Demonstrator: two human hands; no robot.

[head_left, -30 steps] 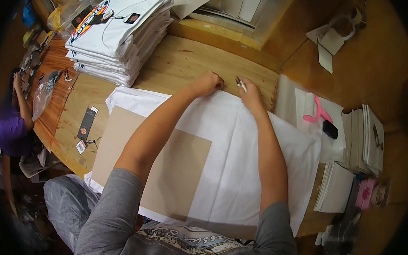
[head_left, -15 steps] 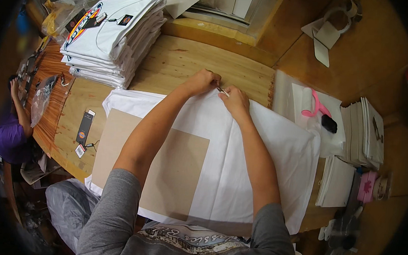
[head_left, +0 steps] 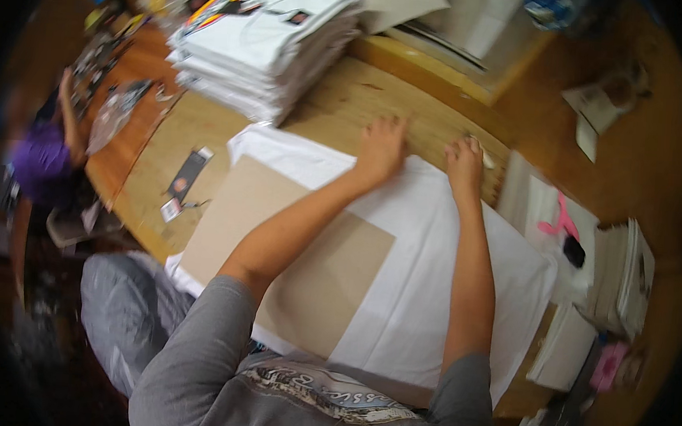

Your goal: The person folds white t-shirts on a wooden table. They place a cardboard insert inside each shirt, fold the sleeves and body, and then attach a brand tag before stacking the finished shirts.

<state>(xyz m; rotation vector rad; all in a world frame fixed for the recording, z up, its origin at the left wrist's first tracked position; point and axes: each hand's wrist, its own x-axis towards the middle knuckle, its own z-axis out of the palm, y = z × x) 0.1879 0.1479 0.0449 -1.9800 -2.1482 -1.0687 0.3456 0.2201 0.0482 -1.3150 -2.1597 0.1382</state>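
Note:
A white cloth garment (head_left: 424, 257) lies spread over the wooden table, with a flat beige board (head_left: 321, 274) on its left part. My left hand (head_left: 384, 149) is at the garment's far edge, fingers spread and nothing visible in them. To its right, my right hand (head_left: 464, 164) is just past the same edge, over bare wood, with its fingers bent. A small white-handled tool (head_left: 486, 156) shows against the right side of those fingers; blur hides its tip and the exact grip.
A tall stack of folded white shirts (head_left: 265, 52) stands at the far left. A dark hang tag (head_left: 189, 174) lies left of the board. Rightward are a pink-handled roller (head_left: 562, 219), a black object (head_left: 574, 251) and pale folded stacks (head_left: 563, 348). A person in purple (head_left: 43, 160) is at far left.
My hands were together at the garment's far edge with the small tool between them; now they are apart. The right has moved right with the tool, and the left's fingers have opened. The view has shifted.

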